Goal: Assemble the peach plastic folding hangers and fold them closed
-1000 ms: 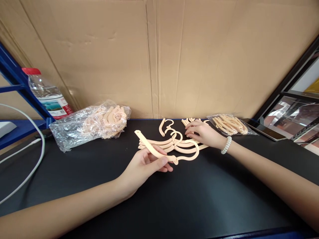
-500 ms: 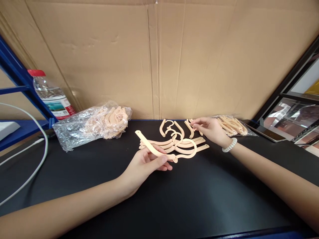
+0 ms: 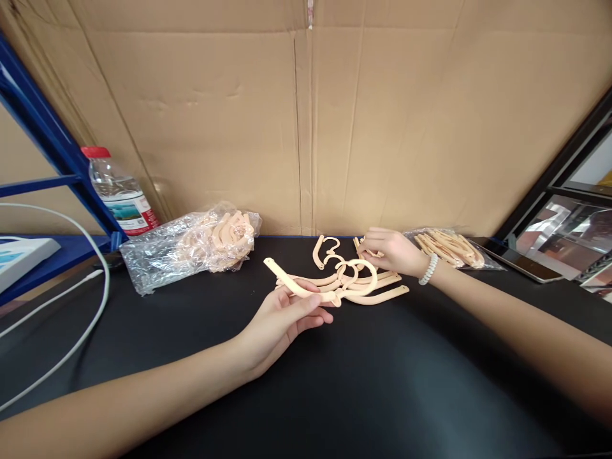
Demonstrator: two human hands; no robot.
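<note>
Left hand [image 3: 282,319] pinches 1 hanger arm [image 3: 292,285]; bottle label [image 3: 130,208] illegible.

Head-worn view, forward-down, close over table [image 3: 382,395]

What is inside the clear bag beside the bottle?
Peach curved plastic pieces lie inside the bag, like the piece in the left hand. The crinkled film hides their number and what lies beneath them.

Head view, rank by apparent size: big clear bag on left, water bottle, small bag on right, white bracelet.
1. big clear bag
2-3. water bottle and small bag: look alike; the bottle is partly hidden by the blue frame, so they are unranked
4. white bracelet
</note>
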